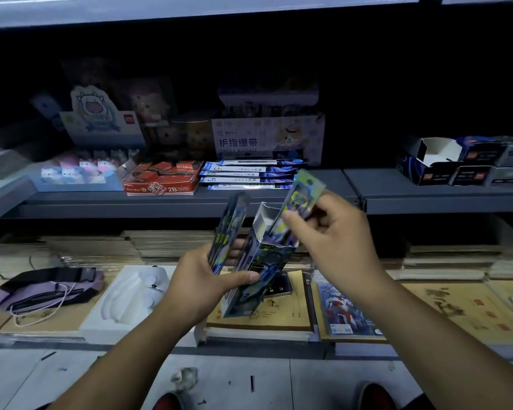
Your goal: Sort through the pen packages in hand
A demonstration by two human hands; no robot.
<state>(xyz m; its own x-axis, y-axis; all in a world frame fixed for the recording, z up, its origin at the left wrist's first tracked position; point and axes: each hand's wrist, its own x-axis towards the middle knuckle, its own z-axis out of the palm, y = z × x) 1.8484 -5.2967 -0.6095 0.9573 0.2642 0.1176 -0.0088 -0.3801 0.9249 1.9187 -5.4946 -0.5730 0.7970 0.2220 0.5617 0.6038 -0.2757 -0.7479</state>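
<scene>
My left hand grips a tall dark-blue printed card box, tilted with its open white-lined top toward the shelf, and also holds a few matching flat packs fanned out beside it. My right hand pinches one shiny foil pack between thumb and fingers, its lower end at the box's open top. Both hands are in front of the grey shelf edge, above the lower shelf of notebooks.
The grey shelf carries a red 2B box, blue flat packs, a finger-bandage display box, pastel figurines and dark boxes at right. Below lie notebooks, a purple pouch and a white plush.
</scene>
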